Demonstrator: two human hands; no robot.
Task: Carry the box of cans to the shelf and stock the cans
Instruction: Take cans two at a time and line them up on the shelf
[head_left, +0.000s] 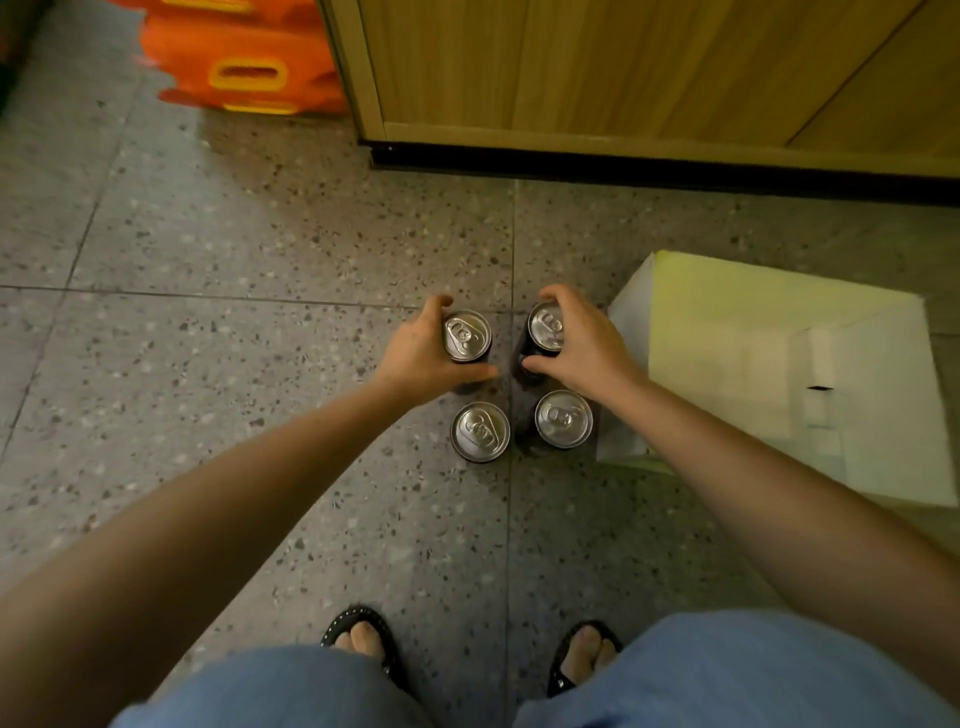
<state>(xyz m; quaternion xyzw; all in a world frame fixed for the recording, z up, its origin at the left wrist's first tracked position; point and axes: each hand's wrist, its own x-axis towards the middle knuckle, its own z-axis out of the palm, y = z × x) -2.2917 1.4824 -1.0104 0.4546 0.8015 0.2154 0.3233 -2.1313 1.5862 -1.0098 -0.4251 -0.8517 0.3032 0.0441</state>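
Silver-topped dark drink cans, four in a square on the speckled grey terrazzo floor (208, 364), all upright, long axes vertical, pull-tab lids facing up. Left hand (423, 353) wrapped around the far left can (467, 335); right hand (582, 343) clasping the far right can (546, 327). Near left can (480, 431) and near right can (563, 419) untouched. Open white cardboard box (779, 374) just right of them, below the wooden shelf unit (623, 67).

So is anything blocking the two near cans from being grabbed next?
Nothing visible. The near cans stand open-topped on the floor. The left hand and right hand each grip a far can; the box lies off to the right.
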